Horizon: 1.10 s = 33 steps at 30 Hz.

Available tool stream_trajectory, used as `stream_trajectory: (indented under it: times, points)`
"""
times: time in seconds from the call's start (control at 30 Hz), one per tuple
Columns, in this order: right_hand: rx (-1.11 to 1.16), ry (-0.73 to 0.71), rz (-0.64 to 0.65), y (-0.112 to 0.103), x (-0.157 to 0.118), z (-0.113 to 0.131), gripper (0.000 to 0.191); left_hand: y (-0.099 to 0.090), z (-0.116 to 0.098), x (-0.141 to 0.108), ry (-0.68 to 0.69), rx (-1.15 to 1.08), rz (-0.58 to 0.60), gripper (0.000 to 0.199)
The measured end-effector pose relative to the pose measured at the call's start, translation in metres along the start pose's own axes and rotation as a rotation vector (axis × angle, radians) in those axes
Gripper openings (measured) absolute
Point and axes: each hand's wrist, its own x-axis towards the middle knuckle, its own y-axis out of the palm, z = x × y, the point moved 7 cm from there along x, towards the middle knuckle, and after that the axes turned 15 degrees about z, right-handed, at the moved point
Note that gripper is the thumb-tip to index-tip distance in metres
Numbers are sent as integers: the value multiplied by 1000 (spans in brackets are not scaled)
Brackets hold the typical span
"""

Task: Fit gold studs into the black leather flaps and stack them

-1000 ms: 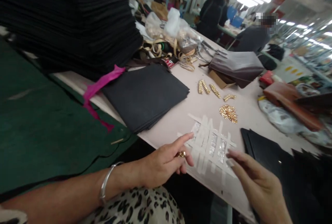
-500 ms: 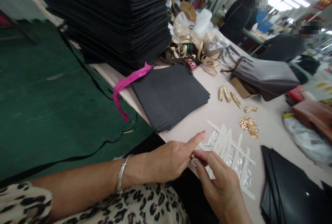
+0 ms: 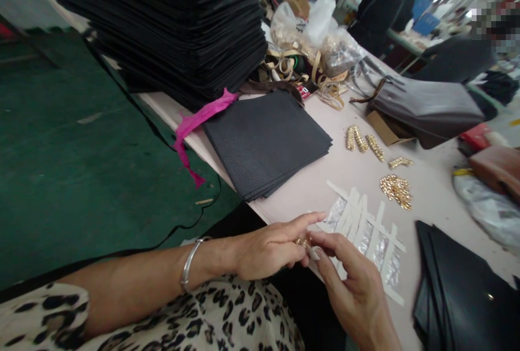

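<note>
My left hand [image 3: 272, 251], with a silver bracelet [image 3: 190, 265] on its wrist, is closed on small gold metal pieces [image 3: 301, 242], its index finger stretched out over the table edge. Right beside it, my right hand [image 3: 349, 280] pinches thumb and index together at the left fingertips. What it grips is too small to make out; a pale patch at the thumb tip may be its nail. Just beyond the hands lie clear plastic strips with white tape [image 3: 368, 232]. Farther back sit a loose heap of gold pieces [image 3: 397, 191] and neat gold rows [image 3: 356, 138].
A stack of dark leather sheets [image 3: 268, 145] lies left of the strips, below a tall black stack [image 3: 162, 31] with a pink ribbon [image 3: 203, 115]. Black leather pieces [image 3: 463, 286] are at right. A grey bag [image 3: 430, 107] and plastic bags [image 3: 320, 26] stand behind. Co-workers sit beyond.
The view has shifted slightly. My left hand has flattened and its index finger lowered, and gold pieces show more clearly between the hands. The right hand stays pinched beside it.
</note>
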Motion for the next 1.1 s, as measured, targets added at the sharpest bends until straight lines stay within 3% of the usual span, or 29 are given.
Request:
stream_trajectory:
  times: [0.23,0.57,0.77,1.1]
  points:
    - [35,-1,10,2,-3,-4,23,1,1,2,29,-4,-12,67]
    - [-102,-131,17,1,-1,9,30,-2,3,8,133,-193,-28,59]
    - [-378,-218,78,10,5,20,42,-10,6,6,15,-72,-52,61]
    - [-731,-388,218,27,25,19,26,-26,-8,-18,-89,135,-93,73]
